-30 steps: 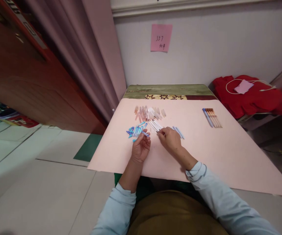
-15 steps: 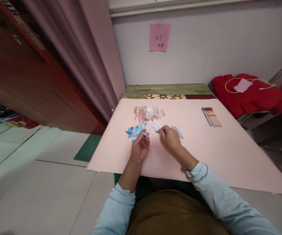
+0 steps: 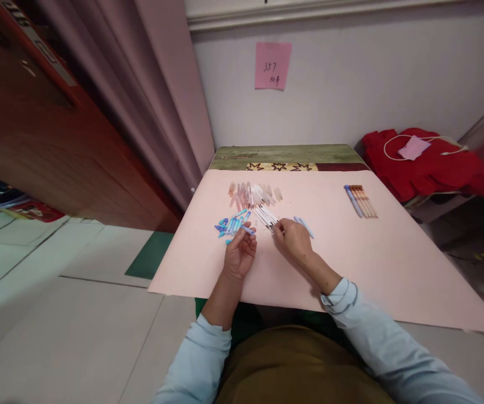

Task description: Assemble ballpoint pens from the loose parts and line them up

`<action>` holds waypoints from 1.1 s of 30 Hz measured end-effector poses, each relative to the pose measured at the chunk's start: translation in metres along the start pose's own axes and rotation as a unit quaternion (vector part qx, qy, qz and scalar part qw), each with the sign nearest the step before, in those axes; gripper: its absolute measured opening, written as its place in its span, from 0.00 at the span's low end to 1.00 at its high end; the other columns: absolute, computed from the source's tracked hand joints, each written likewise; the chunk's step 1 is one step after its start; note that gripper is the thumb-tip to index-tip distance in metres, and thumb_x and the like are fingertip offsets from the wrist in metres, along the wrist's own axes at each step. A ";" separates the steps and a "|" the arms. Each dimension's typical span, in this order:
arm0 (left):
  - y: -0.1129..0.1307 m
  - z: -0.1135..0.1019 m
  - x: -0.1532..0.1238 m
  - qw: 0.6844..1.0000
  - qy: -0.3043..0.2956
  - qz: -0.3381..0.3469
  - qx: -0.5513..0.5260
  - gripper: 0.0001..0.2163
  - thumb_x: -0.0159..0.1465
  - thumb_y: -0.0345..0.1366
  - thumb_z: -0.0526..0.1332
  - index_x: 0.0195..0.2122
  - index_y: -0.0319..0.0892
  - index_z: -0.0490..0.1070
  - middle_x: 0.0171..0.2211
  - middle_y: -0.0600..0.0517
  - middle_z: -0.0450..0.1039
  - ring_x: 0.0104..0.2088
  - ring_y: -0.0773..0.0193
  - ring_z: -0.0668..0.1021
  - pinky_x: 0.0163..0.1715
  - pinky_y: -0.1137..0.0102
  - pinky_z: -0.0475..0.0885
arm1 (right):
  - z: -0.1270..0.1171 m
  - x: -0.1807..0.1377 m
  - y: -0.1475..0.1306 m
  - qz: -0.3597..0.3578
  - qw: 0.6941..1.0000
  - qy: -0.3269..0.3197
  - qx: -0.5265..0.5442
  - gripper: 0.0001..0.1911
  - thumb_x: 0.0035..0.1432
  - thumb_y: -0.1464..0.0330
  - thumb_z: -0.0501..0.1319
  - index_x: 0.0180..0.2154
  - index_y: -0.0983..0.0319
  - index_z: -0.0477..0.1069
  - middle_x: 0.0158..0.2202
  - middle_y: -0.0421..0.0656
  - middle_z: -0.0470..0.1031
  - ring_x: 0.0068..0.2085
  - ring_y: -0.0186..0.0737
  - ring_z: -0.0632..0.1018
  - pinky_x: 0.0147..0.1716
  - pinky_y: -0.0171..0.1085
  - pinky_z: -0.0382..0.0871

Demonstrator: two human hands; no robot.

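Note:
My left hand (image 3: 240,252) is closed around a short blue-purple pen barrel piece (image 3: 248,230), its end showing past the fingertips. My right hand (image 3: 294,238) pinches at the near end of a bunch of white pen refills (image 3: 266,215) with dark tips; the fingers partly hide what they grip, which looks like one refill. Just beyond the left hand lie several blue and turquoise barrel pieces (image 3: 236,223) and small blue and turquoise caps (image 3: 221,225). Light blue pens (image 3: 304,225) rest beside the right hand, partly behind it.
Farther back on the pink table cover (image 3: 351,264) lie several translucent pinkish and pale barrels (image 3: 242,195). A row of assembled pens (image 3: 362,201), one blue and several brown-orange, sits at the right. Red cloth (image 3: 431,168) with a white cord is piled beyond the table's right edge.
The view has shifted very slightly. Both hands keep nearly the same place and grip.

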State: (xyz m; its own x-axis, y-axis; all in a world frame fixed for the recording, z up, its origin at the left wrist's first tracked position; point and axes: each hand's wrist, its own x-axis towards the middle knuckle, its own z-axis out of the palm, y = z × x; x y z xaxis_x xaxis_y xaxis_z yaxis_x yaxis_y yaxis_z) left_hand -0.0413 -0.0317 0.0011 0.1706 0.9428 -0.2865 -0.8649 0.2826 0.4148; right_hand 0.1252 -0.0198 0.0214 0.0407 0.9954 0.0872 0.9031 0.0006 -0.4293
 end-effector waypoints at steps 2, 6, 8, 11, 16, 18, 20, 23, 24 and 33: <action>0.000 0.000 0.000 1.000 0.004 0.001 0.000 0.09 0.64 0.27 0.57 0.43 0.35 0.73 0.32 0.48 0.76 0.27 0.73 0.78 0.28 0.80 0.76 | 0.002 -0.001 -0.001 -0.010 1.000 0.004 -0.004 0.11 0.63 0.67 0.53 0.36 0.60 0.73 0.36 0.43 0.78 0.36 0.39 0.75 0.33 0.35 0.57; 0.000 0.001 -0.001 1.000 0.007 0.004 0.006 0.09 0.64 0.27 0.57 0.43 0.35 0.73 0.31 0.48 0.76 0.26 0.73 0.78 0.27 0.80 0.76 | 0.004 -0.001 -0.002 -0.008 1.000 0.006 -0.011 0.11 0.65 0.67 0.52 0.38 0.61 0.72 0.37 0.44 0.77 0.36 0.39 0.75 0.32 0.35 0.56; 0.000 0.001 -0.001 1.000 0.006 0.005 0.008 0.09 0.64 0.27 0.57 0.43 0.35 0.73 0.31 0.48 0.76 0.26 0.73 0.78 0.27 0.80 0.76 | 0.003 -0.001 -0.001 -0.005 1.000 0.003 -0.009 0.11 0.64 0.66 0.52 0.38 0.61 0.72 0.36 0.44 0.77 0.36 0.39 0.74 0.32 0.35 0.55; 0.000 0.001 0.000 1.000 0.006 0.004 0.008 0.09 0.64 0.27 0.57 0.43 0.34 0.73 0.31 0.48 0.76 0.26 0.72 0.78 0.28 0.80 0.76 | 0.003 0.000 -0.001 -0.008 1.000 -0.005 0.001 0.09 0.63 0.66 0.54 0.37 0.60 0.72 0.35 0.43 0.77 0.35 0.39 0.74 0.32 0.35 0.55; 0.000 0.002 -0.001 1.000 0.007 0.005 0.013 0.09 0.64 0.27 0.57 0.43 0.35 0.73 0.31 0.49 0.76 0.26 0.73 0.78 0.28 0.80 0.75 | 0.007 0.000 -0.003 -0.031 0.999 -0.011 0.002 0.07 0.61 0.65 0.57 0.35 0.59 0.73 0.35 0.41 0.77 0.35 0.37 0.73 0.31 0.34 0.55; 0.000 0.002 -0.001 1.000 0.008 0.005 0.013 0.09 0.63 0.27 0.57 0.43 0.35 0.73 0.31 0.49 0.76 0.26 0.73 0.78 0.27 0.80 0.75 | 0.010 0.000 -0.004 -0.043 0.999 -0.009 -0.002 0.08 0.62 0.64 0.57 0.37 0.58 0.74 0.37 0.41 0.77 0.37 0.37 0.74 0.32 0.34 0.56; 0.000 0.002 -0.001 1.000 0.007 0.005 0.012 0.09 0.63 0.27 0.58 0.43 0.35 0.73 0.31 0.48 0.76 0.26 0.73 0.78 0.27 0.80 0.75 | 0.012 0.001 -0.005 -0.051 0.999 0.000 -0.005 0.10 0.64 0.64 0.55 0.41 0.57 0.74 0.40 0.42 0.76 0.40 0.37 0.74 0.34 0.34 0.58; 0.000 0.002 -0.001 1.000 0.007 0.004 0.011 0.09 0.63 0.27 0.57 0.43 0.35 0.73 0.31 0.48 0.77 0.26 0.73 0.78 0.27 0.80 0.75 | 0.014 0.005 -0.005 -0.051 0.999 0.006 -0.015 0.14 0.66 0.65 0.51 0.44 0.54 0.75 0.42 0.42 0.76 0.42 0.37 0.75 0.36 0.34 0.59; 0.000 0.002 -0.001 1.000 0.008 0.003 0.012 0.09 0.63 0.27 0.57 0.43 0.35 0.73 0.31 0.48 0.77 0.26 0.73 0.78 0.27 0.80 0.75 | 0.014 0.007 -0.005 -0.050 0.999 0.003 -0.020 0.15 0.67 0.65 0.51 0.44 0.54 0.76 0.43 0.42 0.75 0.42 0.37 0.75 0.36 0.34 0.60; 0.001 0.000 -0.001 1.000 0.004 -0.001 0.009 0.09 0.63 0.27 0.58 0.43 0.35 0.74 0.31 0.49 0.77 0.27 0.72 0.78 0.28 0.80 0.75 | 0.009 0.013 -0.005 -0.008 0.998 -0.001 -0.069 0.16 0.66 0.64 0.51 0.44 0.54 0.77 0.43 0.45 0.75 0.40 0.40 0.76 0.34 0.35 0.60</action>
State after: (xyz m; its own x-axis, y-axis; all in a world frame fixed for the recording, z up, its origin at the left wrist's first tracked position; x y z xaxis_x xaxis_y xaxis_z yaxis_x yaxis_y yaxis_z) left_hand -0.0419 -0.0327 0.0021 0.1677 0.9410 -0.2938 -0.8565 0.2867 0.4292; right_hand 0.1169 -0.0056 0.0168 0.0252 0.9955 0.0914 0.9539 0.0034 -0.3001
